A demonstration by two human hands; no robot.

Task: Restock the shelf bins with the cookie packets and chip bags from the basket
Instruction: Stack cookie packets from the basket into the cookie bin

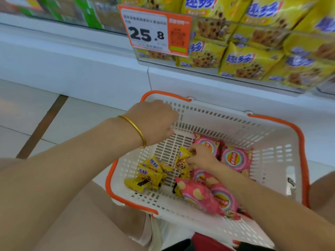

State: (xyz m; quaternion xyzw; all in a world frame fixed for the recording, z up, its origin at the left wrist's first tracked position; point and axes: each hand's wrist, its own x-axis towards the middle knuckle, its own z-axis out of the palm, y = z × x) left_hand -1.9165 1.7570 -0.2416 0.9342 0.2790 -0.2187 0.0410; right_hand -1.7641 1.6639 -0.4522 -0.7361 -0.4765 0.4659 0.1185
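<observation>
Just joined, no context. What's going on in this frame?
A person is working from a white basket below the shelf. The right hand pinches a yellow cookie packet inside it. The left hand is over the basket's far-left corner, fingers curled under; any grip is hidden. More cookie packets and pink chip bags lie in the basket. The shelf bin above holds matching yellow packets.

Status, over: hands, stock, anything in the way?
Right hand pinching yellow cookie packet inside basket. Left hand above basket's far-left corner, fingers hidden. Chip bags beside right hand; nothing over it.
</observation>
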